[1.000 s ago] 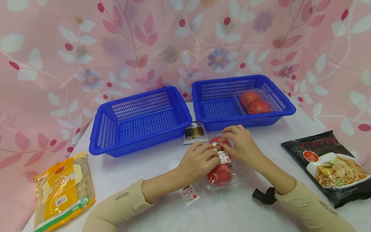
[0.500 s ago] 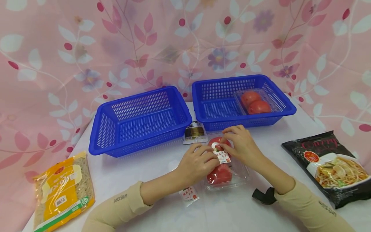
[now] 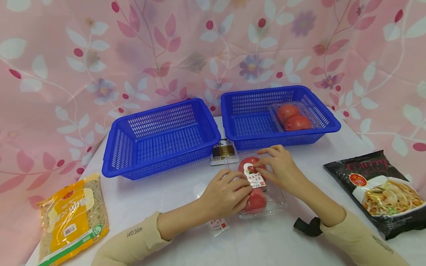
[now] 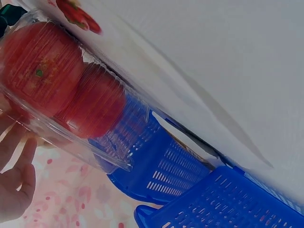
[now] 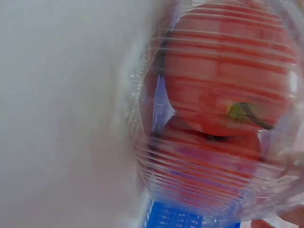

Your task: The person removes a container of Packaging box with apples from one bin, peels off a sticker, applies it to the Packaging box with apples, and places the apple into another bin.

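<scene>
A clear plastic clamshell box (image 3: 274,201) with round red fruits (image 3: 254,201) lies before me on the white table. In the right wrist view one red fruit (image 5: 223,71) has a dark stem. A white label (image 3: 256,180) with a red picture lies across the lid. My left hand (image 3: 226,192) rests on the box's left side, its fingertips at the label's lower left edge. My right hand (image 3: 281,168) lies over the far right of the lid, thumb and index fingertip touching the label's upper part. In the left wrist view fingers (image 4: 23,161) lie along the lid.
Two blue baskets (image 3: 163,162) stand behind, the right basket (image 3: 276,137) holding another fruit box (image 3: 297,118). A small dark packet (image 3: 223,152) lies between them. A second label (image 3: 217,224), a yellow noodle bag (image 3: 71,218), a black curry noodle bag (image 3: 376,192) and a black strap (image 3: 307,226) surround my hands.
My right fingertips have drawn back a little from the label, and more of it shows. My left hand has shifted slightly downward along the lid. The box stays in place.
</scene>
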{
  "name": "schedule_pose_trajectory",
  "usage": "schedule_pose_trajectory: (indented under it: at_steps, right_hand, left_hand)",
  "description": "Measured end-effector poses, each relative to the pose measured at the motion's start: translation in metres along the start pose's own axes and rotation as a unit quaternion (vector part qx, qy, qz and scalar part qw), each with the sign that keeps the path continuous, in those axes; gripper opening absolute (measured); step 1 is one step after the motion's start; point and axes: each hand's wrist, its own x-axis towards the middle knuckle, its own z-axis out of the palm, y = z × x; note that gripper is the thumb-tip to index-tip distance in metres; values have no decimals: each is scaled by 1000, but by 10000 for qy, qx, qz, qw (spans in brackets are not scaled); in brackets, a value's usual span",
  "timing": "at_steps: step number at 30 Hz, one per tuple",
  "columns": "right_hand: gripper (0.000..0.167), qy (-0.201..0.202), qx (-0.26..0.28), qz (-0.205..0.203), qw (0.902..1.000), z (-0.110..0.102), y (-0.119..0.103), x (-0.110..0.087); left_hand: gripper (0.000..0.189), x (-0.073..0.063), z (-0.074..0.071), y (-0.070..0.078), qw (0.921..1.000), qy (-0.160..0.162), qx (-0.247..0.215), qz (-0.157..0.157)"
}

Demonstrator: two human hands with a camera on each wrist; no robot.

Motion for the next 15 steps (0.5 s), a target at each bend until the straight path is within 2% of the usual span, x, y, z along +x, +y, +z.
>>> schedule_pose_trajectory:
  at_steps: [9, 13, 15]
  right_hand:
    - [23, -276, -13, -5, 9996, -4, 3, -13]
    - [27, -431, -42, 20, 9991, -5, 4, -14]
    - [29, -532, -96, 55, 9985, -6, 4, -14]
  left_hand:
    - [25, 1, -2, 2, 9998, -55, 123, 157]
    - [25, 3, -6, 1, 9994, -319, 34, 149]
    - [24, 4, -7, -1, 9983, -549, -171, 23]
